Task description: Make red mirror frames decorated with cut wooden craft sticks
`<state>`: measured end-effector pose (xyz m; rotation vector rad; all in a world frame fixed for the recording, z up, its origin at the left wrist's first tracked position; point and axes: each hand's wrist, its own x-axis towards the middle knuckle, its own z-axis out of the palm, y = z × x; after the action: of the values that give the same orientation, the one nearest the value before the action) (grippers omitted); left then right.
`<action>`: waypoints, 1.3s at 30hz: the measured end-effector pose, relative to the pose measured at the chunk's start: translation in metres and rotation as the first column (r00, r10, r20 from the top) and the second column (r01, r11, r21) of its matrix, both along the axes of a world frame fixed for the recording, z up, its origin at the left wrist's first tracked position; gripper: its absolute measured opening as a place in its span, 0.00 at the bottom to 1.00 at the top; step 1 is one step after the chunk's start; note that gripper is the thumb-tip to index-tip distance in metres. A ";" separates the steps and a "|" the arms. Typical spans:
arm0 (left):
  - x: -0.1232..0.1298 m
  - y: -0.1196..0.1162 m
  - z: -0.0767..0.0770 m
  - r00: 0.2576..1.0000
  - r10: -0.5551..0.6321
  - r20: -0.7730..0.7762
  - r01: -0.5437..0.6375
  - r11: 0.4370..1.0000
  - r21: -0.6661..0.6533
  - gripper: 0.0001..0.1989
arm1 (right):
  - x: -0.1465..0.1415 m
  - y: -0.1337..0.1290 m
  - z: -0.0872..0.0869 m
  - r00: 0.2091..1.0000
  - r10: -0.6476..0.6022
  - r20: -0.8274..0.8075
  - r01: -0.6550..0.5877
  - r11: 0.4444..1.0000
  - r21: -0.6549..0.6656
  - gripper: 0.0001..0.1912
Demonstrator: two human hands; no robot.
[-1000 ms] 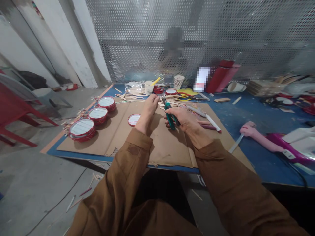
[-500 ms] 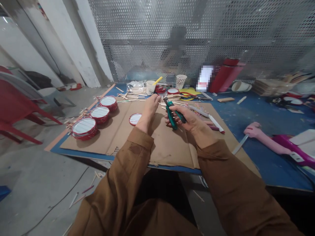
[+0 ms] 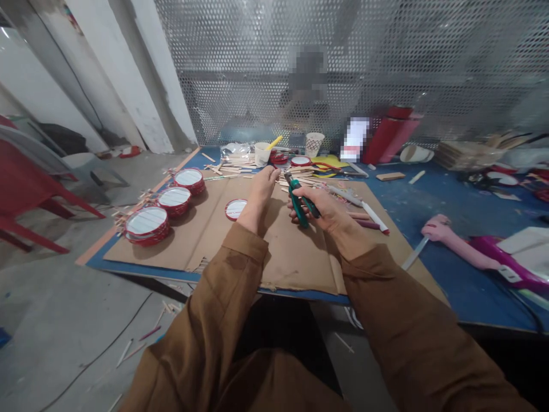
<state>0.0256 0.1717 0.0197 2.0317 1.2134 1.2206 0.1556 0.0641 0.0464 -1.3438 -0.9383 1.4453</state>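
My right hand [image 3: 322, 207] is wrapped around green-and-black handled pliers [image 3: 297, 207], their jaws pointing away from me and toward my left hand. My left hand [image 3: 262, 187] has its fingertips pinched together just left of the jaws; whatever is between them is too small to make out. Partly covered by my left wrist, a small round drum-like piece [image 3: 235, 209] with a white top and red rim lies on the cardboard sheet [image 3: 295, 266]. Three stacks of similar red-rimmed pieces, including the nearest stack [image 3: 147, 226], stand at the left with sticks poking out.
Loose wooden sticks [image 3: 231, 169], a paper cup [image 3: 262, 154] with a yellow tool and a patterned cup [image 3: 314, 144] are at the back. A pink-handled glue gun [image 3: 467, 249], a white marker [image 3: 376, 218] and a red bottle [image 3: 388, 134] occupy the right side of the blue table [image 3: 433, 200].
The handles of the pliers have come closer together in my right hand. My left hand stays almost in place. The view has shifted slightly.
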 end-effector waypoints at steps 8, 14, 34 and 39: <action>0.003 0.004 -0.005 0.999 -0.028 0.025 0.028 1.000 -0.012 0.13 | -0.003 0.000 0.003 0.999 -0.038 0.020 0.039 0.999 -0.010 0.05; 0.006 0.003 -0.010 0.993 -0.042 0.106 0.041 0.999 0.016 0.03 | 0.001 0.004 -0.001 0.998 -0.014 -0.058 0.011 0.999 -0.039 0.07; -0.001 -0.008 0.003 0.998 0.021 0.062 -0.023 0.999 0.030 0.10 | 0.004 0.001 0.001 0.995 0.068 -0.072 -0.065 0.997 0.035 0.09; -0.002 -0.010 0.005 0.997 0.031 0.073 -0.031 1.000 0.001 0.09 | 0.002 0.000 0.000 0.997 0.065 -0.040 -0.063 0.996 0.058 0.11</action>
<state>0.0238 0.1618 0.0251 1.9590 1.2132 1.3000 0.1572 0.0642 0.0468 -1.2477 -0.9960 1.4784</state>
